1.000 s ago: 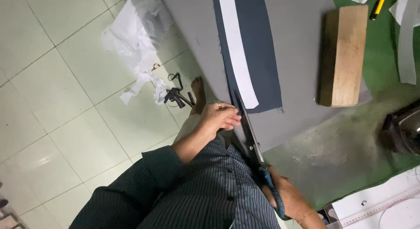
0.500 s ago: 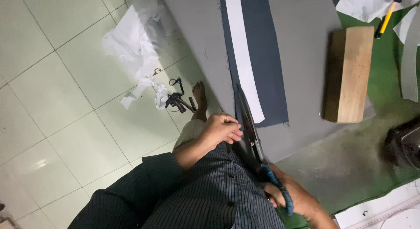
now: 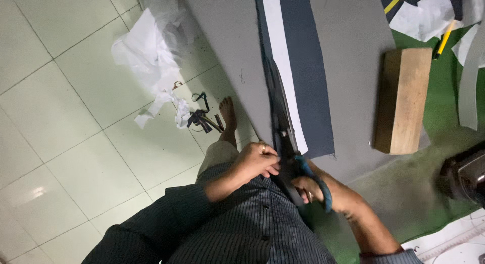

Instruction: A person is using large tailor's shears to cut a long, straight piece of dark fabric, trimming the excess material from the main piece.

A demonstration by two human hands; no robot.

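Setting: pale tiled floor (image 3: 60, 117) below a work table covered in a grey sheet (image 3: 348, 47), with green matting (image 3: 444, 112) at its right edge. Item one: a long strip of dark blue fabric (image 3: 308, 67) with a white paper band (image 3: 283, 72) laid along it, running up the table away from me. Item two: long dark scissors with blue-wrapped handles (image 3: 290, 153), blades lying along the strip's left edge. My right hand (image 3: 328, 193) has its fingers closed through the handle loops; my left hand (image 3: 257, 160), wearing a ring, is curled and pressing down on the near end of the cloth just beside the blades. Change noted: against the frames of a second ago, the strip sits closer to me and the blades lie further up its length, so I judge the cut along that edge to be advancing. Item three: a plain rectangular wooden block (image 3: 401, 100), resting apart on the right. Item four: a yellow pencil (image 3: 444, 39) among white paper scraps (image 3: 429, 14). Item five: crumpled white paper (image 3: 151, 52) and dark offcuts (image 3: 202, 117) on the floor near a bare foot (image 3: 227, 115). Containers: none visible; a dark object (image 3: 465, 175) at the far right is too blurred to identify.
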